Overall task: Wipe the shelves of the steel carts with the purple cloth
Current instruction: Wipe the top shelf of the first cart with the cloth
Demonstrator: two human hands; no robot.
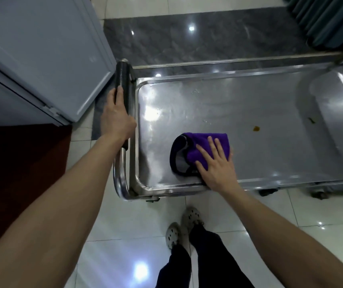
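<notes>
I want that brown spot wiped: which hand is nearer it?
Right. The right hand presses the cloth close to the spot; the left hand holds the handle, far to its left.

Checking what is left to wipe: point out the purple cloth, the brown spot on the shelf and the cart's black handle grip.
purple cloth (197, 138): head view, purple fold at its far edge.
brown spot (256, 128): head view, its middle.
black handle grip (121, 74): head view, its bare upper end.
</notes>
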